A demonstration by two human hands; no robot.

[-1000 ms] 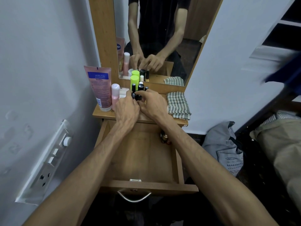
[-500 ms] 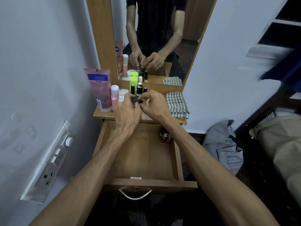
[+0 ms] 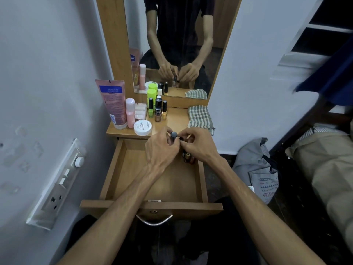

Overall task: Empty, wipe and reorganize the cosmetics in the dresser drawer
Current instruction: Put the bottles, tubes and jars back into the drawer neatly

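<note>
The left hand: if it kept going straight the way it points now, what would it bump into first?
Probably the nail polish bottles standing on the dresser top. The left hand, gripping a small grey-capped bottle, points up and away toward them, though depth is unclear.

Smooth matt wood on the drawer [image 3: 152, 180] and tabletop [image 3: 175, 119]; shiny metal handle [image 3: 154, 221]; checked woven cloth [image 3: 199, 118]; glossy plastic jar lid [image 3: 142, 127].

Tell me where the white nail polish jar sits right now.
The white jar sits at the dresser top's front edge, left of the hands, just ahead of the pink bottle.
</note>
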